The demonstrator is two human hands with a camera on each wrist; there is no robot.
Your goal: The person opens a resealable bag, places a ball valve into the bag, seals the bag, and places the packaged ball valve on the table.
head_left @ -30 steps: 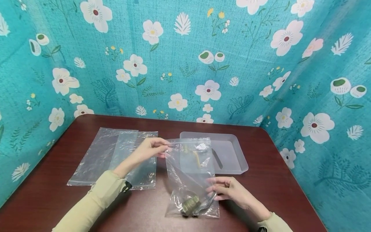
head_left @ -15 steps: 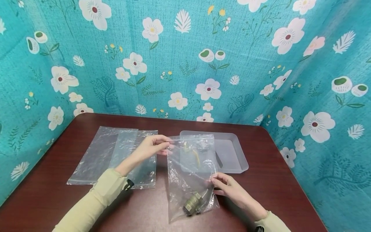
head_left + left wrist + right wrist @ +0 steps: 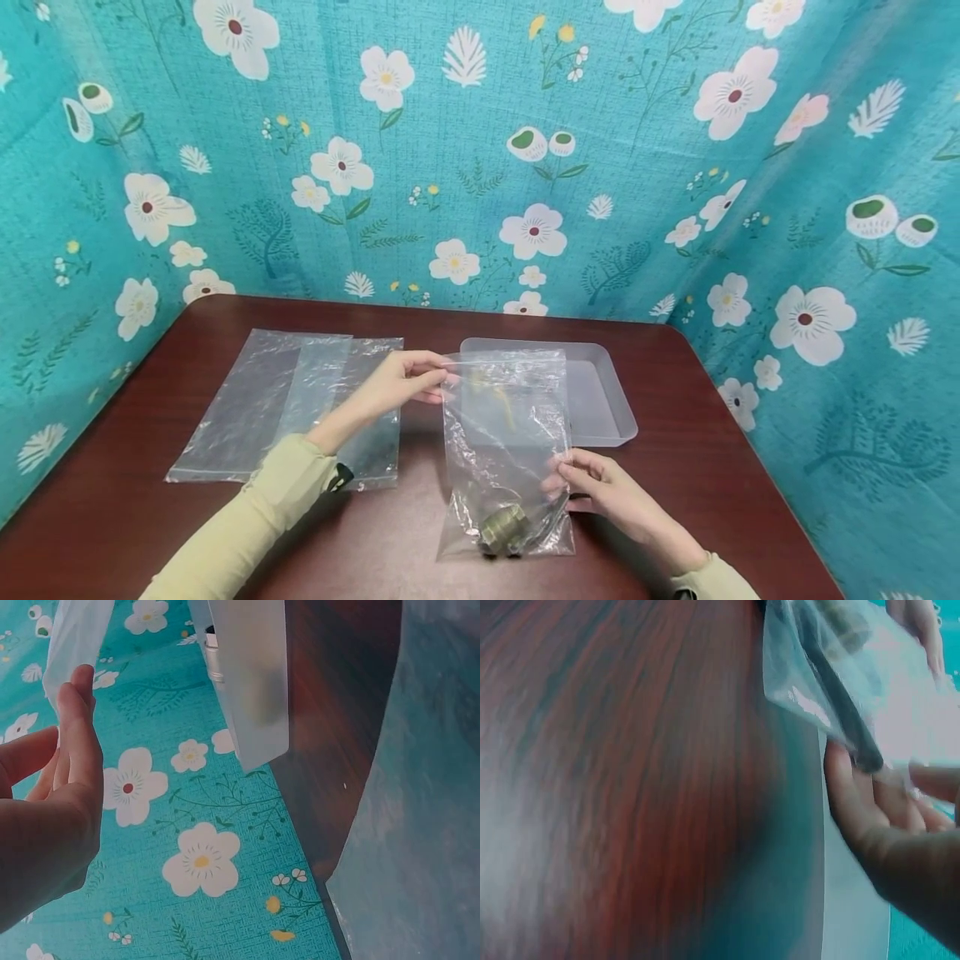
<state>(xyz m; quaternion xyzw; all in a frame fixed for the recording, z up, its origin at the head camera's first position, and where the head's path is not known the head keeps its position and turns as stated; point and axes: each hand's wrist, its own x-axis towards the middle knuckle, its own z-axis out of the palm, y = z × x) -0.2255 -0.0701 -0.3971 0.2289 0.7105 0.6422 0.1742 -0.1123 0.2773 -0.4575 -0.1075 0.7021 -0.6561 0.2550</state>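
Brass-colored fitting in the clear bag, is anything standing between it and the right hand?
Yes, the clear bag: the right hand holds its side, while the fitting sits inside near the bottom. The right wrist view also shows a dark bar by the fingers.

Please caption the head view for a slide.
Left hand and right hand hold a zip bag containing a brass-coloured valve.

No readable text or labels anywhere.

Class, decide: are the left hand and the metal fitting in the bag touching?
Apart. The head view shows a clear gap: the left hand is at the top of the bag, the metal fitting near its bottom.
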